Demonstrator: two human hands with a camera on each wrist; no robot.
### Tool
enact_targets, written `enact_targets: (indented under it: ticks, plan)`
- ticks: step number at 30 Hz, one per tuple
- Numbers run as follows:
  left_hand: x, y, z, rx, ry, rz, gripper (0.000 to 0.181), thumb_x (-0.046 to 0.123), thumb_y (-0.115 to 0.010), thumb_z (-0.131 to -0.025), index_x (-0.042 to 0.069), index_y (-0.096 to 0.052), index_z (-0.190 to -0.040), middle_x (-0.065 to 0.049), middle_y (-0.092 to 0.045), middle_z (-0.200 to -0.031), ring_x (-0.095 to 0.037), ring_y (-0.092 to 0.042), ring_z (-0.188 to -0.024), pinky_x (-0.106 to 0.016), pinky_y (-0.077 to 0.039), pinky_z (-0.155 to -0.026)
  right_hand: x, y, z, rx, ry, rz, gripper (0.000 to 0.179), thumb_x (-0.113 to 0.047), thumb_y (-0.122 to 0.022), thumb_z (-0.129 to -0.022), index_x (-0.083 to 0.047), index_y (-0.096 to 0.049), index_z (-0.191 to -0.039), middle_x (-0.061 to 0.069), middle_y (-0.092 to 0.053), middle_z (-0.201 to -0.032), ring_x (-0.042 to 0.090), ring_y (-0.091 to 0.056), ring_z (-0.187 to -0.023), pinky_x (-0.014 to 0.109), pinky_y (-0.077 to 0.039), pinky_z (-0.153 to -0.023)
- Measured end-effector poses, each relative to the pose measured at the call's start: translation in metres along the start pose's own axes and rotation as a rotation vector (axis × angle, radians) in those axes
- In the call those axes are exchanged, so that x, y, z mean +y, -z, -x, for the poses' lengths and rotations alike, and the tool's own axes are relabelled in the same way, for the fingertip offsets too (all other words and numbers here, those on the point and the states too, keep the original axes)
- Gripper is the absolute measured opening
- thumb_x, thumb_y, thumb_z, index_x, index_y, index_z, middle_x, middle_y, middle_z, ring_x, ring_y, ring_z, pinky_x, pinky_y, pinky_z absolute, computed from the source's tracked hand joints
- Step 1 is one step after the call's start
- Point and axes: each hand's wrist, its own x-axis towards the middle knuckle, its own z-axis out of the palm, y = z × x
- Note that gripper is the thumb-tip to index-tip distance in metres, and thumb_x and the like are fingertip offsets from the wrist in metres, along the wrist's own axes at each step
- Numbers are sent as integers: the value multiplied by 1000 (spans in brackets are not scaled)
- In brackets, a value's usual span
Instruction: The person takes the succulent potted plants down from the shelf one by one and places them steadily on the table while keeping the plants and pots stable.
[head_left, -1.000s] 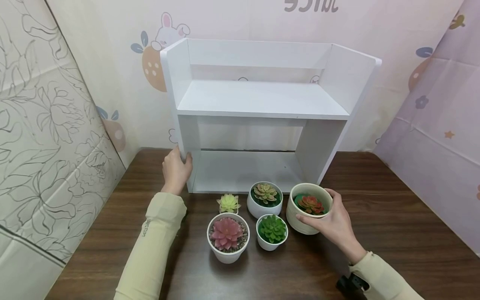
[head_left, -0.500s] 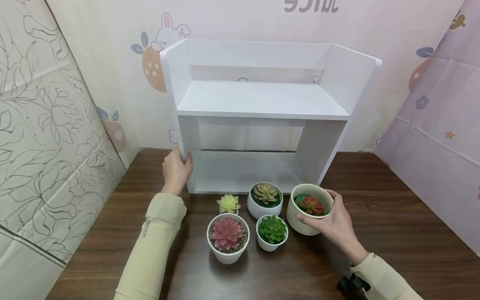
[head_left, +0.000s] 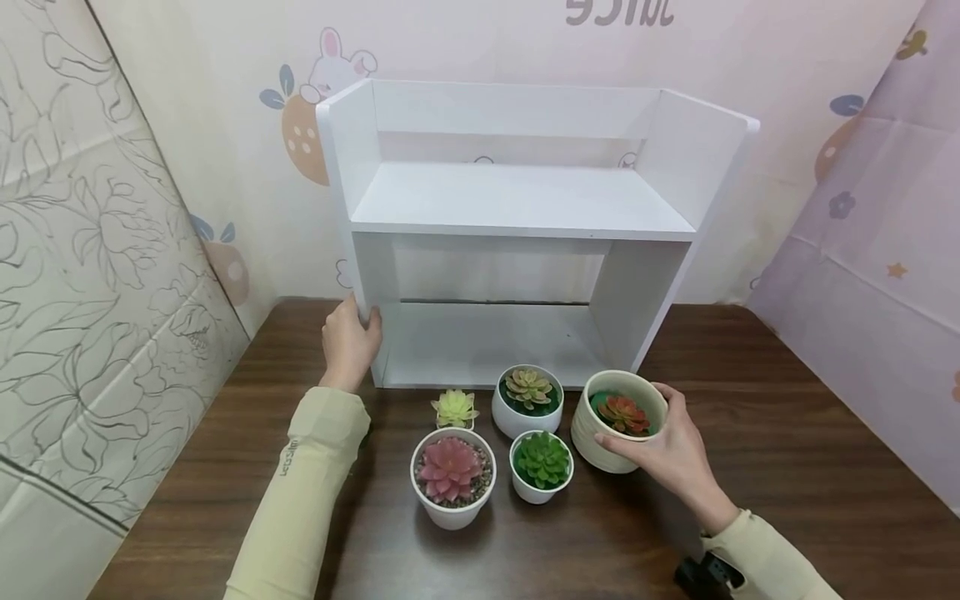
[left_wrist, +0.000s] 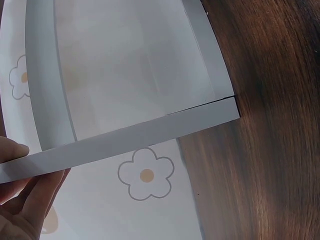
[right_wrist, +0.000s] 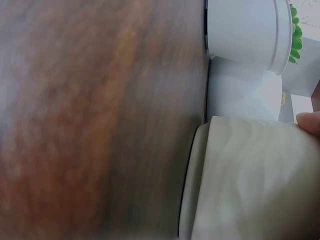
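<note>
My left hand (head_left: pixel 351 343) grips the left side panel of a white two-tier shelf (head_left: pixel 517 200), low down near its front edge. In the left wrist view, the thumb and fingers (left_wrist: pixel 42 197) pinch that panel edge (left_wrist: pixel 145 131) from both sides. At the shelf's front right, my right hand (head_left: pixel 675 450) holds a cream ribbed pot (head_left: pixel 596 442) with a red succulent (head_left: pixel 626 414), thumb at the rim and fingers round its right side. The right wrist view has the pot's base (right_wrist: pixel 195 185) right at the tabletop.
Left of the held pot stand a white pot with a pale green succulent (head_left: pixel 528 388), a small green one (head_left: pixel 542 461), a pink one (head_left: pixel 450 471) and a small yellow-green one (head_left: pixel 454 408). All stand on the dark wooden table (head_left: pixel 225 467) before the shelf. Patterned cloth hangs behind.
The head view has shifted slightly left. Both hands keep their holds, the cream pot has barely shifted, and the shelf and other pots stay in place.
</note>
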Motion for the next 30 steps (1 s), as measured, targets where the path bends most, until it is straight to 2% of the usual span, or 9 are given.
enact_targets:
  ticks: [9, 20, 26, 30]
  plan:
    - [-2, 2, 4, 17, -26, 2, 32, 12, -52, -94, -6, -57, -120, -28, -63, -117, -43, -66, -100, -54, -55, -78, 1, 0, 2, -18, 5, 10, 107, -42, -84, -69, 3, -22, -143, 27, -45, -130, 41, -49, -117, 54, -42, -88]
    - [-5, 8, 5, 41, -63, -12, 33, 12, -53, -94, -8, -57, -119, -30, -64, -114, -44, -66, -98, -54, -55, -76, -2, 2, 2, -65, 56, -25, 111, -40, -83, -72, 4, -16, -147, 29, -38, -139, 42, -43, -124, 58, -38, -94]
    - [-5, 10, 7, 0, -36, -26, 35, 16, -51, -96, -7, -56, -122, -29, -64, -115, -44, -66, -97, -54, -56, -73, -6, 4, 4, -53, 79, 4, 112, -40, -83, -71, 0, -15, -151, 32, -29, -145, 46, -36, -128, 62, -34, -96]
    - [-2, 13, 10, -53, 4, -116, 41, 27, -47, -99, -7, -54, -121, -29, -65, -111, -43, -68, -92, -55, -55, -70, -9, 4, 6, -17, 112, 25, 109, -39, -84, -70, -3, -21, -150, 31, -27, -146, 48, -34, -127, 66, -31, -94]
